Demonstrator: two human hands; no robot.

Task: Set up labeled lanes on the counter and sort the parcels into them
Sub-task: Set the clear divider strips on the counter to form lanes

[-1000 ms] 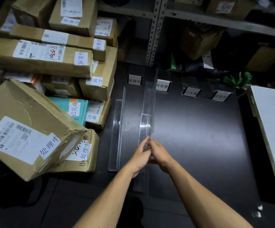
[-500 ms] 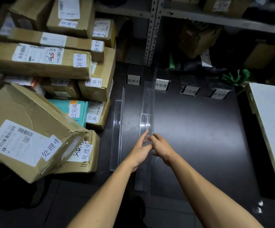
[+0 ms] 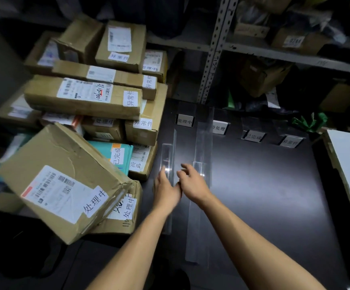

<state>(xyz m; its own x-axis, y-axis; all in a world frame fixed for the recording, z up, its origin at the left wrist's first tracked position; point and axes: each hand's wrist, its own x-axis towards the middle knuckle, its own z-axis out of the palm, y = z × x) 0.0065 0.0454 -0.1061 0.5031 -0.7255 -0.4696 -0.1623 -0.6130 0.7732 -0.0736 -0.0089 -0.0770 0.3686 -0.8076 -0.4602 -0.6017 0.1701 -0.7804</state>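
Two clear acrylic dividers on dark tabletop [image 3: 264, 195]: left divider [image 3: 168, 162], right divider [image 3: 201, 185]. Left hand [image 3: 165, 188] open, fingertips at left divider, contact seemingly light. Right hand [image 3: 191, 182] open, between dividers. Four lane labels [image 3: 253, 136] at back; parcels [image 3: 82, 97] stacked left.

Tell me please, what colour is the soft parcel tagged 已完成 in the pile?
Teal, with a white tag; the head view shows it.

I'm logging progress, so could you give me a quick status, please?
Left hand and right hand open, at left acrylic divider. Parcels unsorted. Nothing blocking.
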